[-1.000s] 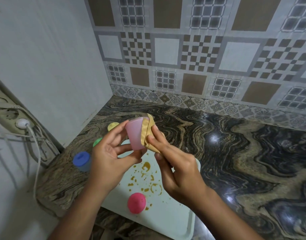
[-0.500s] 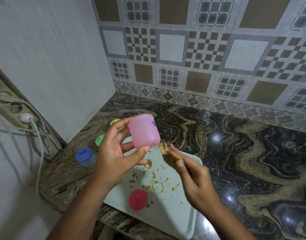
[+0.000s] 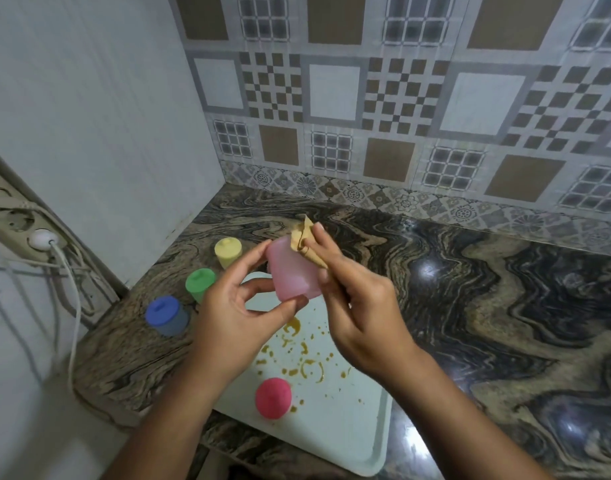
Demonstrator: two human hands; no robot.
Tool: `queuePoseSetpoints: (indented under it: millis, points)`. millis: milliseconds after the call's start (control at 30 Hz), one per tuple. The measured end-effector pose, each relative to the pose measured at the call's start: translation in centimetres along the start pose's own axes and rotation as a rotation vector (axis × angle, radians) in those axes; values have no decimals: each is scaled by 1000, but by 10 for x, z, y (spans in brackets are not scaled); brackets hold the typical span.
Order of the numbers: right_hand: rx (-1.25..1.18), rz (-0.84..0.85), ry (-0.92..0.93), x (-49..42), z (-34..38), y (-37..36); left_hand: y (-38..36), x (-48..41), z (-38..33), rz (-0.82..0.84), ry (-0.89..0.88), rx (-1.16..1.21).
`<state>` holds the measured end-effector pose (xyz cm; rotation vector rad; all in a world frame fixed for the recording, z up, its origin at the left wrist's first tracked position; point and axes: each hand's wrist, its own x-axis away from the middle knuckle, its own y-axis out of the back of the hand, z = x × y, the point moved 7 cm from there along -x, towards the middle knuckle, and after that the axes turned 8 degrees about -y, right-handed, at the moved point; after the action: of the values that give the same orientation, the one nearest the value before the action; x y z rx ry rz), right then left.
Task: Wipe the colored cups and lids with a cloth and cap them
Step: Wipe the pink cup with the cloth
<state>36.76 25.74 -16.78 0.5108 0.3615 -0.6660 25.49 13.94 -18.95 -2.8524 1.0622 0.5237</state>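
By the left edge of the bench (image 3: 470, 306) stand a blue capped plastic cup (image 3: 166, 315), a green one (image 3: 200, 284) and a yellow one (image 3: 228, 251). Over the white tray (image 3: 349, 427), the left grip (image 3: 228, 317) clasps a translucent pink plastic cup (image 3: 293, 275), steadying it while the right grip (image 3: 359, 306) pinches a tan cloth (image 3: 306, 244) against it.

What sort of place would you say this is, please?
Probably a home kitchen corner: a marbled stone countertop below a patterned tile backsplash, with a stained white tray on it.

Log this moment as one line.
step: wipe pink cup | left hand: holds cup | right hand: holds cloth on cup | pink lid: on tray
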Motion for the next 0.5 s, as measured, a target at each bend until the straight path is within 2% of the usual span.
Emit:
queuePoseSetpoints:
  millis: [133,300,433,500]
  points:
    - [78,1,73,15,2,-8,10,-2,5,-53,-15,-2]
    - [64,-25,96,32,0,-4,12,-3,8,-58,-28,9]
    - [44,21,51,49,-11,-6,18,-6,6,-98,-47,-9]
    - [5,59,-42,58,-24,-9,19,-9,2,-99,-62,-19]
